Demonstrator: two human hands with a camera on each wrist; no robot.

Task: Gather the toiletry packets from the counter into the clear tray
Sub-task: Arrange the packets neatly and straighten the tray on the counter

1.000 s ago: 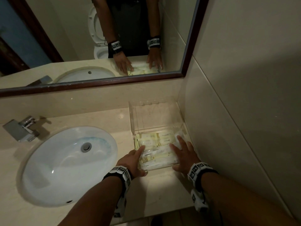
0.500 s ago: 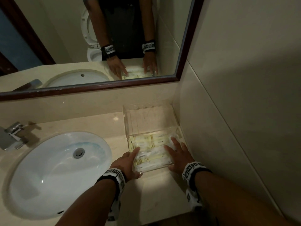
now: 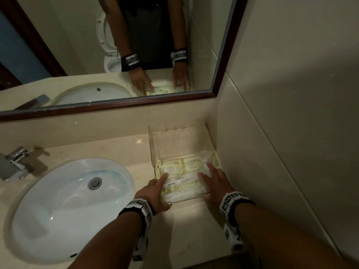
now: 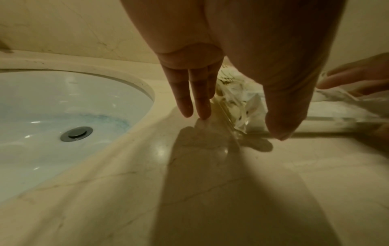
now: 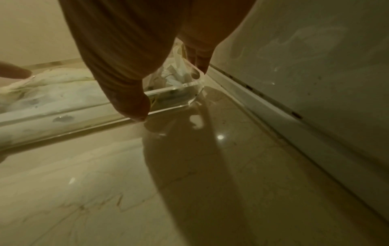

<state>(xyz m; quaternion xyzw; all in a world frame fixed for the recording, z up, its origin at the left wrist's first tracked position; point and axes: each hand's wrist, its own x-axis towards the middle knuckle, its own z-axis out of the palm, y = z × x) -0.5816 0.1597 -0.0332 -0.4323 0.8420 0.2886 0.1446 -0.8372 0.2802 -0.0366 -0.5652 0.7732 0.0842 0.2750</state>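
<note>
In the lower half of the head view lay a pale, glossy stone counter (image 3: 190,226) with faint veins, boxed in by a plain cream wall (image 3: 291,113) on the right of the frame and a dark-framed mirror (image 3: 116,105) across the top. An oval white sink (image 3: 64,206) with a metal drain (image 3: 95,183) filled the lower left, and a chrome tap (image 3: 16,162) stood at the left edge.

The clear tray (image 3: 153,152), a hard, square-cornered plastic box, sat in the counter's corner just right of centre, close against the wall. The packets (image 3: 184,183), crinkly clear wrappers over white and yellow contents, were piled inside its near part.

My left hand (image 3: 155,193) was spread at the tray's left side, forefinger stretched over the packets, thumb down at the near left corner; in the left wrist view the other fingers (image 4: 189,93) hung straight beside the tray wall. My right hand (image 3: 215,185) was likewise spread at the right side, fingers lying flat on the packets, thumb (image 5: 130,103) down against the tray's thick near edge. Neither hand was curled round anything.
</note>
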